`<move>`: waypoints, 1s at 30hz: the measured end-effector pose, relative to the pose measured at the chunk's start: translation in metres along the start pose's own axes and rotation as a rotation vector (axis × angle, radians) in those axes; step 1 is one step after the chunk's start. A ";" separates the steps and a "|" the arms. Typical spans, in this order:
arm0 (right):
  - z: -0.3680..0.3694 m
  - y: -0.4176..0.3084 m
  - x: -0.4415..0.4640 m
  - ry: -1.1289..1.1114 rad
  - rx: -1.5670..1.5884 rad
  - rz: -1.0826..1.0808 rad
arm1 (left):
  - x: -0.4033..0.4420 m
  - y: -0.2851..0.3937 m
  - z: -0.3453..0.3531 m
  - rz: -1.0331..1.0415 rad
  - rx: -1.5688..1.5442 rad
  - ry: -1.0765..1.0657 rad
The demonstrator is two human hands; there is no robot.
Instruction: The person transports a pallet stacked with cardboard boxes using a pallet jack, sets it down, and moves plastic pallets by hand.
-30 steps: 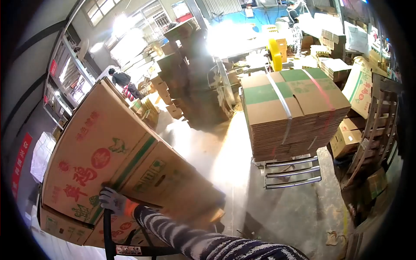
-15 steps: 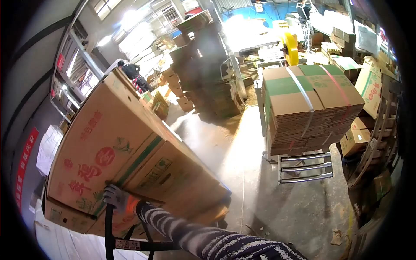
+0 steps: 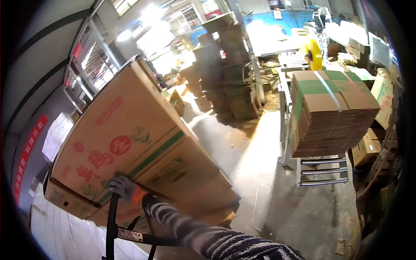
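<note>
My left hand (image 3: pixel 122 187), in a grey glove with an orange cuff, is closed around the top of a black handle (image 3: pixel 111 216). The handle is a loop frame with a label strip on its crossbar. Just beyond it rise large cardboard cartons (image 3: pixel 164 143), leaning in the tilted view, with red lettering, a green stripe and a bird drawing. My patterned dark sleeve (image 3: pixel 195 236) reaches in from the bottom. My right hand is out of view.
A strapped stack of flattened cardboard (image 3: pixel 333 121) stands at the right, above a metal roller frame (image 3: pixel 323 171). Tall cardboard stacks (image 3: pixel 234 73) stand further back. Wrapped white goods (image 3: pixel 65 234) lie at lower left. A yellow machine part (image 3: pixel 314 52) and a person (image 3: pixel 320 19) are in the background.
The view has swung left, so the cardboard stack and background shift rightward. My left hand keeps its grip on the handle, with the cartons still beside it.
</note>
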State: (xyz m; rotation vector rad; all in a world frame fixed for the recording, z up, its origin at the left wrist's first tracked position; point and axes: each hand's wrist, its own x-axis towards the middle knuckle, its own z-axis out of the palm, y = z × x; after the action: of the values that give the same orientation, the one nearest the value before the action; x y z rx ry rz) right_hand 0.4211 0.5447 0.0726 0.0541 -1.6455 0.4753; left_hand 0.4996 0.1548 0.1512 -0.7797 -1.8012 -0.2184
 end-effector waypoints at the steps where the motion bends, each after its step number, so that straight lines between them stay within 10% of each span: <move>1: 0.003 -0.004 -0.005 -0.030 -0.251 -0.017 | 0.001 -0.007 0.007 0.081 -0.284 0.140; 14: -0.032 -0.055 0.031 0.013 -0.215 -0.203 | 0.006 -0.071 0.074 0.001 -0.487 0.136; 18: 0.016 -0.025 0.031 -0.204 -0.328 -0.043 | 0.005 -0.093 0.104 -0.065 -0.729 0.087; 23: 0.082 0.021 0.015 0.057 -0.349 -0.136 | -0.004 -0.144 0.174 -0.070 -0.630 0.084; 27: 0.071 0.006 0.028 -0.044 -0.429 -0.117 | 0.002 -0.163 0.214 -0.125 -0.545 0.044; 29: 0.061 -0.017 0.045 -0.447 -0.579 0.134 | 0.010 -0.163 0.216 -0.171 -0.577 0.024; 30: 0.071 -0.013 0.041 -0.234 -0.552 0.024 | 0.017 -0.160 0.217 -0.188 -0.563 0.008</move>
State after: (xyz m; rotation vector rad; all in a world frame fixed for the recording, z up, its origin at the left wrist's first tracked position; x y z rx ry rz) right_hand 0.3529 0.5190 0.1119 -0.3311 -1.9581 0.0187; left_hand 0.2309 0.1481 0.1209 -0.9903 -1.8234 -0.8778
